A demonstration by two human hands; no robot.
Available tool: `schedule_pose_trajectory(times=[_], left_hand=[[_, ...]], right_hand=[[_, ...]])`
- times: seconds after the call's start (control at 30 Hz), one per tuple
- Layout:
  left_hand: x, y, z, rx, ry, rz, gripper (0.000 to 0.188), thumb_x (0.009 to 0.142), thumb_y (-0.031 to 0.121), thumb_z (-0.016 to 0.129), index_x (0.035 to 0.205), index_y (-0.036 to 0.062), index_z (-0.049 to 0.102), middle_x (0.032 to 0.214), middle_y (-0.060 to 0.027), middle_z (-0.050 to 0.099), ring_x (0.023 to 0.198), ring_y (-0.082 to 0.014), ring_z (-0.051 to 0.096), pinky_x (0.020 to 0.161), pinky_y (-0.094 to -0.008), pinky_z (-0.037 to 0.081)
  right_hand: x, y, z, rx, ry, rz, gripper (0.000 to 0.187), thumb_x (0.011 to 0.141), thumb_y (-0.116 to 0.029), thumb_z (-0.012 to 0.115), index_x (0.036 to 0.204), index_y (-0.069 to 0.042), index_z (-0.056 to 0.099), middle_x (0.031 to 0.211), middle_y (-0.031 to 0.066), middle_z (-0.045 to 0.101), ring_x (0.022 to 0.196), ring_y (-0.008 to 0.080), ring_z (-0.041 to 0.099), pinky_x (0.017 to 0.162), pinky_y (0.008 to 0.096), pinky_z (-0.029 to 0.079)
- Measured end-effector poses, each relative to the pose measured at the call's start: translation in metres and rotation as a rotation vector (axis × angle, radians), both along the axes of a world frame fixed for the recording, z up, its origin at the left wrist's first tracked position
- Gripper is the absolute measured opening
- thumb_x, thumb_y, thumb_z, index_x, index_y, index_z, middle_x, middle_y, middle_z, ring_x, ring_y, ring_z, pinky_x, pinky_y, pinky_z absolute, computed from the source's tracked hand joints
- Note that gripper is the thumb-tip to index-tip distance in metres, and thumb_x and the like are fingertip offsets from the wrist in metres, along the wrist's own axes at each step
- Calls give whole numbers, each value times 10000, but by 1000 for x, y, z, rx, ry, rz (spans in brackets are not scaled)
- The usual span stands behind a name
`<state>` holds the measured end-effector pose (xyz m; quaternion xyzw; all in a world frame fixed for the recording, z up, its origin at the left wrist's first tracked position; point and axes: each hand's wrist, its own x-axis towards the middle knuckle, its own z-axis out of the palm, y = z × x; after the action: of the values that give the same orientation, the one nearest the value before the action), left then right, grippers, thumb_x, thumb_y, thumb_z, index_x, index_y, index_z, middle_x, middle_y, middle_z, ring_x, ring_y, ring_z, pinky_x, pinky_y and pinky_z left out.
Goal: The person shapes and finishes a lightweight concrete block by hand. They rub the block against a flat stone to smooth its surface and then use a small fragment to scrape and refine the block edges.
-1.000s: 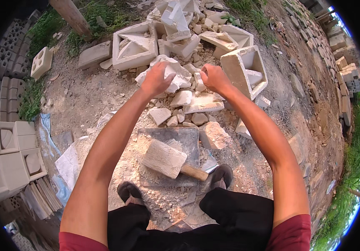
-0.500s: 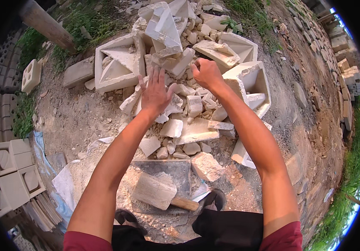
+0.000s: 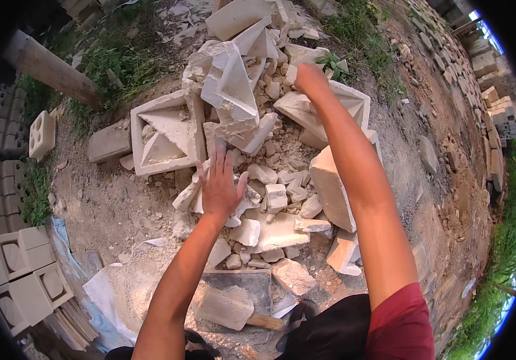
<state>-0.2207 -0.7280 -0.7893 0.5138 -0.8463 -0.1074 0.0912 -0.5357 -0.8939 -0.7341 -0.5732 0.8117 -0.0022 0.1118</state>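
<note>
My left hand (image 3: pixel 219 187) lies open, fingers spread, over broken pale pieces at the left of a rubble heap. Its fingertips reach a tilted angular cast piece (image 3: pixel 231 84). My right hand (image 3: pixel 311 79) is closed at the far right of the heap, beside a small pale chunk (image 3: pixel 291 74). What its fingers hold, if anything, is hidden. Under that forearm lie a broken cast block with slanted faces (image 3: pixel 300 111) and a large pale slab (image 3: pixel 332 183). Several small chunks, one of them blocky (image 3: pixel 276 197), lie between my arms.
A square moulded block (image 3: pixel 168 133) sits left of the heap. Near my feet, a wooden-handled mallet (image 3: pixel 227 307) rests on a dark flat plate (image 3: pixel 252 281). Stacked blocks (image 3: pixel 21 252) stand at the left, near a slanting post (image 3: pixel 54 69). Grass (image 3: pixel 360 45) grows at the far side.
My right hand has reached farther away and slightly right, still closed. The view has shifted, so the heap sits lower in it. My left hand stays open over the broken pieces.
</note>
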Motion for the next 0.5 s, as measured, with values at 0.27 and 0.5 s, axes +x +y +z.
schedule_pose_trajectory(times=[0.27, 0.5], left_hand=[[-9, -2, 4, 7, 8, 11, 660, 919, 405, 522, 1441, 35, 361, 1557, -134, 275, 1465, -247, 211, 1155, -578, 0], [-6, -3, 7, 44, -6, 37, 654, 903, 396, 548, 1416, 24, 387, 1550, -134, 287, 1460, -246, 223, 1159, -574, 4]], right_hand=[[-64, -61, -56, -24, 283, 211, 450, 854, -91, 609, 1286, -32, 501, 1383, 173, 486, 1285, 326, 476, 986, 443, 459], [-76, -68, -91, -181, 446, 275, 443, 882, -41, 505, 1322, -13, 458, 1376, 189, 480, 1332, 320, 428, 1028, 496, 422]])
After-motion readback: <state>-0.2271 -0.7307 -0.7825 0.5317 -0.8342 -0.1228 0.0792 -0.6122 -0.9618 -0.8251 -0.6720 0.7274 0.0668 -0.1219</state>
